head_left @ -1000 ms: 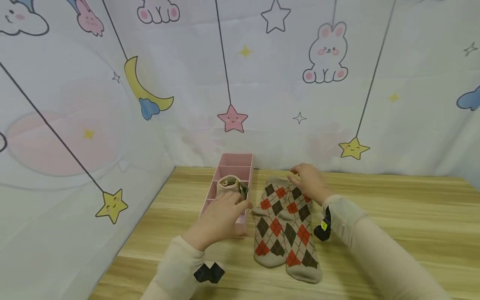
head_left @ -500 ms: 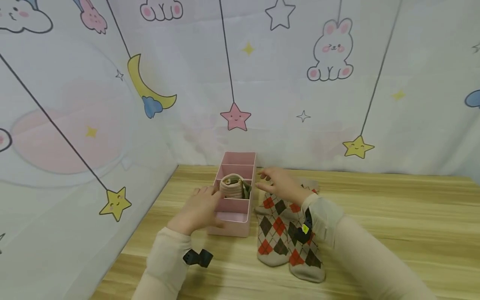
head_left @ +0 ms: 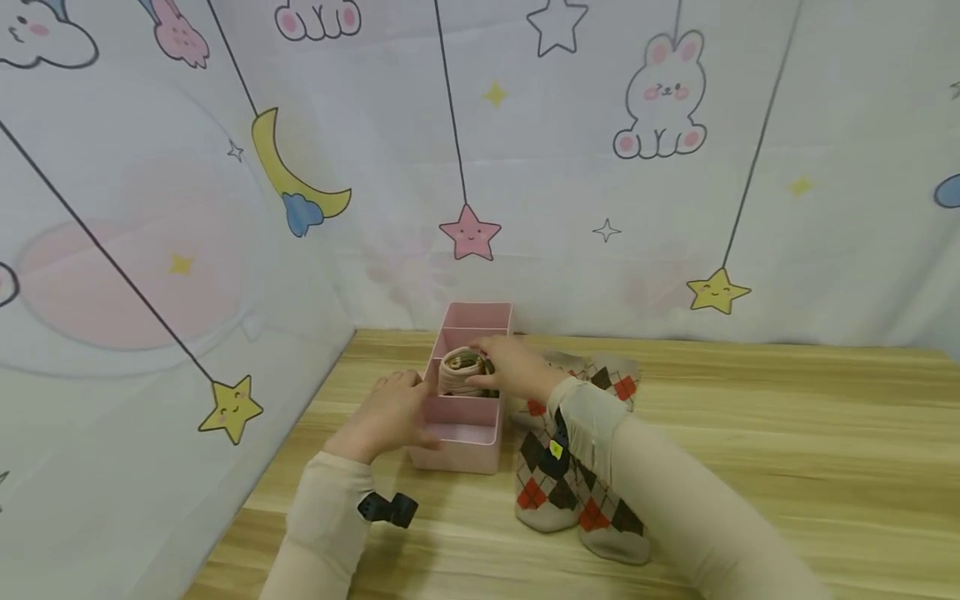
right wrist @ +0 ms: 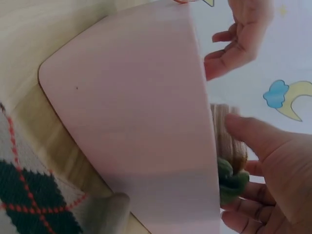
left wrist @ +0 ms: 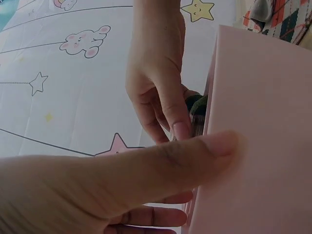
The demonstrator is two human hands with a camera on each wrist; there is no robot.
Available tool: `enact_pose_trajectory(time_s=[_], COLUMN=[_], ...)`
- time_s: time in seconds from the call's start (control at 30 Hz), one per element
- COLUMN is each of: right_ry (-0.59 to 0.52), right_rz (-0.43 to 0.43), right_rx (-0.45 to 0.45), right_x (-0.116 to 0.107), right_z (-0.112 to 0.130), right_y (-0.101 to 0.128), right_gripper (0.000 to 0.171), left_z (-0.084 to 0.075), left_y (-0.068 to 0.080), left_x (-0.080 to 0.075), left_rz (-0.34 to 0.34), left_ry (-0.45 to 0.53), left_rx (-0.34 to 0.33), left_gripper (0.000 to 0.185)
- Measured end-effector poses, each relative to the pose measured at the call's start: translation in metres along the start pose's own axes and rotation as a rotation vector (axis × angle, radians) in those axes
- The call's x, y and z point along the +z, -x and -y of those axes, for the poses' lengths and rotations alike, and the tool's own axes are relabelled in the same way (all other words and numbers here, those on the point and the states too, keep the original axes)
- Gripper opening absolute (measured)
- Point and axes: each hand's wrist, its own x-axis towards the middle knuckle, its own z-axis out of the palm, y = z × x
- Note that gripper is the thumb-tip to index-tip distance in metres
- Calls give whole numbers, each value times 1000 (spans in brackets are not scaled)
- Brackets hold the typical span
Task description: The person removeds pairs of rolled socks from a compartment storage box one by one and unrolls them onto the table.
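Observation:
A pink divided storage box [head_left: 456, 457] stands on the table, and a rolled sock bundle [head_left: 456, 384], beige ribbed with green, sits upright in one of its middle compartments. My right hand [head_left: 521, 368] reaches over the box's right wall, thumb and fingers around the bundle. In the right wrist view the thumb meets the ribbed part of the rolled sock bundle [right wrist: 222, 124], with fingers beyond its green part. At the box's near left side, my left hand [head_left: 386, 412] touches the wall with nearly straight fingers; its thumb [left wrist: 161, 168] extends across the pink outer face.
A pair of argyle socks [head_left: 546, 510], beige with red and dark diamonds, lies flat right of the box, partly under my right forearm. The wooden table [head_left: 787, 433] meets a white patterned curtain [head_left: 570, 275] behind and at the left.
My right hand has moved left from the argyle socks to the rolled sock bundle. My left hand has drawn back from over the box to its left side.

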Motion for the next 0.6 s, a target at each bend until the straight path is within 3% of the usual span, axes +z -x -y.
enact_pose_trajectory(time_s=[0.27, 0.6], right_ry=[107, 108], right_rz=[4, -87], right_rx=[82, 39], right_x=[9, 13], right_z=[6, 7], right_y=[-7, -5], right_gripper=[58, 44], left_z=[0, 0], left_y=[1, 2], left_x=[-1, -1], left_rz=[-8, 7], left_ry=[14, 28], left_rx=[6, -6], left_gripper=[68, 66])
